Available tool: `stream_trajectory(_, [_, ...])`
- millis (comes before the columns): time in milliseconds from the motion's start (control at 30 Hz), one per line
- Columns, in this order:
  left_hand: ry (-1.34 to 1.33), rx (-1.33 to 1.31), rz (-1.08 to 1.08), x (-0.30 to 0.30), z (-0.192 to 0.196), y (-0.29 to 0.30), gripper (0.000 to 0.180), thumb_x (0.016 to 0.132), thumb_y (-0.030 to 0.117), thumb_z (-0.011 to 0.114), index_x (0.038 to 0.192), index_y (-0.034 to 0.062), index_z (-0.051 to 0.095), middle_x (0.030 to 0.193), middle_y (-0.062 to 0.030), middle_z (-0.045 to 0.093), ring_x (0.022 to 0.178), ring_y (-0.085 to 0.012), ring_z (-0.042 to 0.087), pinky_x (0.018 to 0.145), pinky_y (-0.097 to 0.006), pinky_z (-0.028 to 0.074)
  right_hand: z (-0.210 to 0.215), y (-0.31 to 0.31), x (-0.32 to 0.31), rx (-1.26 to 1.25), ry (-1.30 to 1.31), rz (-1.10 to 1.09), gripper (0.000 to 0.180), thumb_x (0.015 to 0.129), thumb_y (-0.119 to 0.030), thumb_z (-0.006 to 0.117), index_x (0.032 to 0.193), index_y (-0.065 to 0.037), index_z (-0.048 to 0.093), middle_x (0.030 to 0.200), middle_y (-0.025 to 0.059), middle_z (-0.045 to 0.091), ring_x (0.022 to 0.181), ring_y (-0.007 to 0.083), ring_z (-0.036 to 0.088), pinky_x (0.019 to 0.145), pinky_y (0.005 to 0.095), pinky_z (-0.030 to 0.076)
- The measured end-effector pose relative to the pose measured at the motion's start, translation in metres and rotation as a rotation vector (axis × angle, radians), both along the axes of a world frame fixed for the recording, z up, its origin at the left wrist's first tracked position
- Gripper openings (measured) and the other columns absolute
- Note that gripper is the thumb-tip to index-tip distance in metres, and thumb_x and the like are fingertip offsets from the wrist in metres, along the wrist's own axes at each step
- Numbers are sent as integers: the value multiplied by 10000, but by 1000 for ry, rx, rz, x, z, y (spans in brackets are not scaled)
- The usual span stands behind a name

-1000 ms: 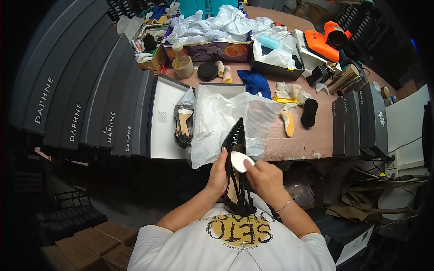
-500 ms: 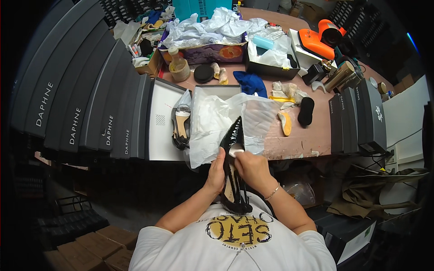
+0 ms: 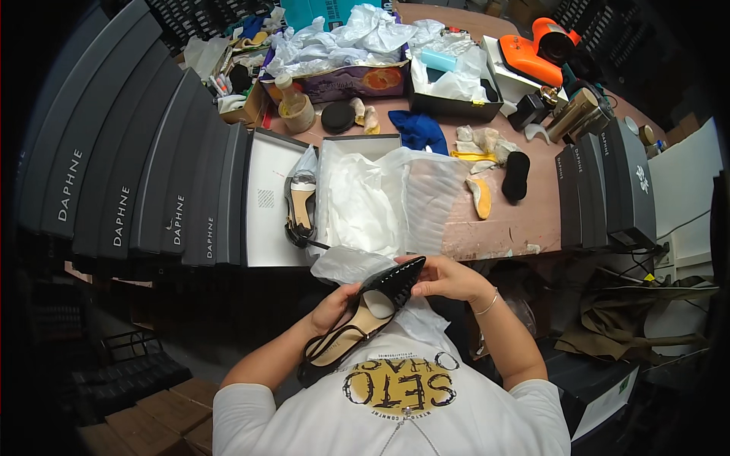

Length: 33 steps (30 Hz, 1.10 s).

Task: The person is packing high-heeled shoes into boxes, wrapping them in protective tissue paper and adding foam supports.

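A black patent slingback shoe with a pointed toe (image 3: pixel 394 283) lies tilted across my front, its toe up to the right and its heel strap toward my shirt. My left hand (image 3: pixel 332 308) grips its side near the middle. Around the toe, the fingers and thumb of my right hand (image 3: pixel 456 282) are closed. A pale wad fills the inside of the toe. Thin white wrapping sheet (image 3: pixel 351 265) hangs behind the shoe over the table edge. The matching shoe (image 3: pixel 303 204) rests in the open box lid (image 3: pixel 266 228), beside the paper-lined shoebox (image 3: pixel 357 143).
Grey shoeboxes (image 3: pixel 114 152) stand in a row on the left, and more boxes (image 3: pixel 620 182) on the right. Farther back are a purple carton (image 3: pixel 334 82) of crumpled paper, a glue bottle (image 3: pixel 295 110), a blue cloth (image 3: pixel 418 131), a black brush-like pad (image 3: pixel 516 176) and an orange blower (image 3: pixel 532 64).
The shoe has turned from nearly upright to a slant, toe now pointing right. My right hand has moved from inside its opening to the toe; my left hand has shifted lower and left.
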<state>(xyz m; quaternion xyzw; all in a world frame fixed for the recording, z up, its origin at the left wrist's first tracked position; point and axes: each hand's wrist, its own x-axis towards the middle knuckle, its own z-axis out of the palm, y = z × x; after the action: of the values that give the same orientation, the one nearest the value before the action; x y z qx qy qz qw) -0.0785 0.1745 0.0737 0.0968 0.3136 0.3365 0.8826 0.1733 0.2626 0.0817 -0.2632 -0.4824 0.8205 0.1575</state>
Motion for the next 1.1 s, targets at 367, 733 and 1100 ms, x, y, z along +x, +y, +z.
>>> stream_trajectory(367, [291,29,-279,-2,10,21,564,824,129,630,1334,-16,437,1149,-109,600,969,-124,608,838,-240,508,-9,-8,11,166,-85,76,352,841,-45,683,1174,12,584,1019,-19,601,885,42,485,788,215,451])
stream_trajectory(733, [-2,-143,79,1,-25,2,459,943,271,501,1331,33,443,1090,-57,608,776,-68,603,599,-181,510,38,-26,-4,1263,-386,-396,375,794,-25,650,1163,-15,582,1046,144,615,803,273,642,725,310,520])
stream_trajectory(1100, [283,24,109,11,-18,1,517,962,269,489,1425,82,357,1103,-3,634,424,48,412,351,-113,328,37,-59,-52,1223,-533,274,410,876,-404,611,904,4,648,949,113,629,592,259,636,516,342,499])
